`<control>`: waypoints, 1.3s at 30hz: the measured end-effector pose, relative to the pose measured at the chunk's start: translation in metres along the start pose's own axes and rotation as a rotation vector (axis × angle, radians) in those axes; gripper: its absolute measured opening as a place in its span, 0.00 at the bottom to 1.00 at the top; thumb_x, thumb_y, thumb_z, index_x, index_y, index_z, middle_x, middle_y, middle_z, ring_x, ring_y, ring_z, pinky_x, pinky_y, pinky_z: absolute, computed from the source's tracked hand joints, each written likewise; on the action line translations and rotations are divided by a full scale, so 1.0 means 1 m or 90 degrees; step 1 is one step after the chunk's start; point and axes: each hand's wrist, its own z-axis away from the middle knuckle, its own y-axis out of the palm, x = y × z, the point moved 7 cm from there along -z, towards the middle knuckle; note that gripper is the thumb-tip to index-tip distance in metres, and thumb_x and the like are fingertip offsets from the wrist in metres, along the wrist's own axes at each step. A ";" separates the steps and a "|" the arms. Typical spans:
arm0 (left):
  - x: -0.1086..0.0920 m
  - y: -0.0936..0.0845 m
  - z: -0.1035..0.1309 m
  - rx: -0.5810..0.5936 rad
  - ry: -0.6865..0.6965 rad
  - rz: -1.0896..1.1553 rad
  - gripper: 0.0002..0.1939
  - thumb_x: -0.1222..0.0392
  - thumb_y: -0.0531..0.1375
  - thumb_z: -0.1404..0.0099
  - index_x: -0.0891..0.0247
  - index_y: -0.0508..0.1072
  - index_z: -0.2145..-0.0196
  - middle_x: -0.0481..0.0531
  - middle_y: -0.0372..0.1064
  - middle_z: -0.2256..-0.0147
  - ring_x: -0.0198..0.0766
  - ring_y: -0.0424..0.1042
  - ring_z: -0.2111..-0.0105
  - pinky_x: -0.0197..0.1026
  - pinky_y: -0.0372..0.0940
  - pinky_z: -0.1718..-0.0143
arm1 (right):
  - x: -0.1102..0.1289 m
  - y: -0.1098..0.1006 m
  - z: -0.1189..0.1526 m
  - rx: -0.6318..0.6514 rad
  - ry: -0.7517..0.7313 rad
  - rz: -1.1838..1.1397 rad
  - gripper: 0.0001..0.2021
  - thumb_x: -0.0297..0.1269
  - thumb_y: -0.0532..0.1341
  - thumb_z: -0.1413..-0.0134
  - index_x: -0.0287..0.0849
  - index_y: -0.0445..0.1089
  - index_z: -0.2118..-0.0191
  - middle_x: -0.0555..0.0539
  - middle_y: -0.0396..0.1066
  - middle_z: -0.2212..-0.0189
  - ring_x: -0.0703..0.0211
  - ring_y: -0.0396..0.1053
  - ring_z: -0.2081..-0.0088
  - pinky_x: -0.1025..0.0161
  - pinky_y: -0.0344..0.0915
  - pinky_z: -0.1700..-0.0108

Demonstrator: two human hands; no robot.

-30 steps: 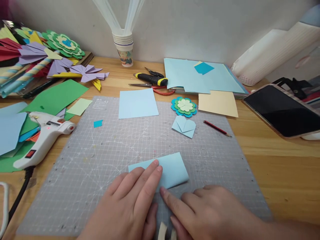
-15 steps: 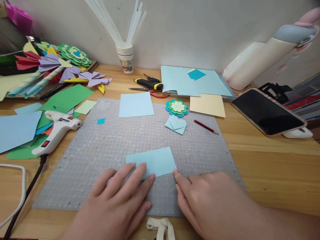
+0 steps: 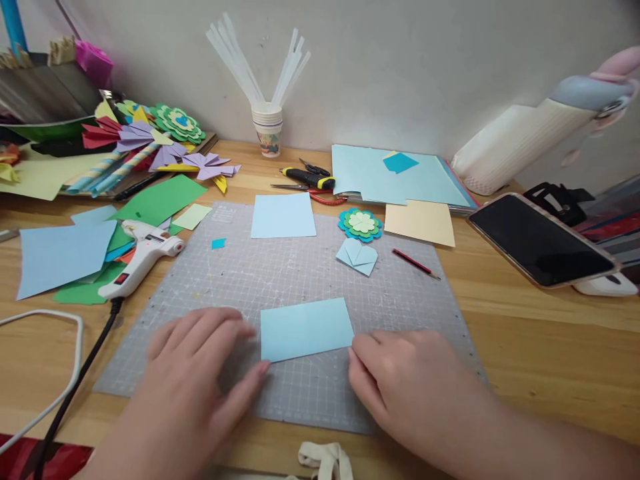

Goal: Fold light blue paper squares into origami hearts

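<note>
A light blue paper rectangle (image 3: 306, 329), apparently folded, lies slightly tilted on the grey cutting mat (image 3: 240, 277). At its left end is my left hand (image 3: 200, 373), fingers apart, the thumb tip by the lower left corner. My right hand (image 3: 405, 377) pinches the lower right corner between thumb and curled forefinger. Beyond the rectangle lie a folded paper heart (image 3: 357, 257), a layered paper flower (image 3: 360, 225) and a pale blue paper sheet (image 3: 283, 216).
A hot glue gun (image 3: 143, 257) lies on coloured paper at left, its black cord trailing forward. A pencil (image 3: 415, 264) rests on the mat. Behind are a utility knife (image 3: 307, 177), scissors (image 3: 327, 197) and a paper cup (image 3: 269, 133) of sticks. A phone (image 3: 543, 239) leans at right.
My left hand has slid left off the top of the paper, uncovering its left end. My right hand stays at the right corner, its forefinger now curled in. The camera view has shifted slightly.
</note>
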 end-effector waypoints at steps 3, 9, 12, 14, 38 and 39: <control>0.001 0.013 -0.017 0.016 -0.029 0.044 0.30 0.47 0.64 0.42 0.60 0.61 0.46 0.56 0.67 0.52 0.52 0.65 0.52 0.52 0.55 0.53 | -0.016 0.005 -0.012 -0.025 0.072 -0.103 0.05 0.34 0.57 0.43 0.41 0.68 0.69 0.48 0.71 0.75 0.55 0.69 0.75 0.59 0.58 0.76; -0.002 0.031 -0.033 0.111 -0.032 0.117 0.36 0.54 0.69 0.47 0.54 0.58 0.44 0.51 0.67 0.55 0.49 0.66 0.54 0.52 0.55 0.54 | -0.023 0.021 -0.023 -0.041 0.001 -0.215 0.35 0.44 0.67 0.50 0.39 0.55 0.39 0.36 0.62 0.44 0.42 0.58 0.44 0.44 0.55 0.44; -0.005 0.031 -0.034 0.148 -0.048 0.165 0.30 0.58 0.69 0.46 0.54 0.63 0.48 0.48 0.68 0.60 0.47 0.66 0.58 0.51 0.56 0.56 | -0.018 0.023 -0.024 -0.025 -0.024 -0.262 0.35 0.41 0.67 0.49 0.41 0.53 0.38 0.39 0.63 0.46 0.45 0.58 0.45 0.45 0.53 0.44; -0.011 0.029 -0.034 0.162 -0.033 0.181 0.18 0.60 0.66 0.43 0.55 0.67 0.55 0.47 0.68 0.62 0.45 0.66 0.59 0.49 0.56 0.57 | -0.016 0.019 -0.024 -0.036 -0.038 -0.299 0.30 0.37 0.66 0.47 0.42 0.56 0.41 0.42 0.67 0.50 0.48 0.60 0.48 0.48 0.53 0.45; -0.026 -0.004 -0.017 -0.069 0.120 0.135 0.11 0.66 0.58 0.35 0.61 0.64 0.75 0.45 0.66 0.74 0.35 0.63 0.72 0.43 0.53 0.65 | -0.006 -0.022 -0.009 -0.307 -0.162 -0.270 0.02 0.32 0.61 0.41 0.45 0.67 0.65 0.53 0.74 0.66 0.60 0.69 0.59 0.51 0.48 0.44; -0.026 -0.004 -0.017 -0.066 0.120 0.140 0.11 0.65 0.58 0.35 0.61 0.64 0.75 0.45 0.66 0.74 0.35 0.63 0.73 0.43 0.53 0.65 | -0.006 -0.022 -0.009 -0.309 -0.157 -0.269 0.03 0.31 0.61 0.41 0.45 0.67 0.66 0.53 0.74 0.66 0.61 0.69 0.59 0.51 0.48 0.44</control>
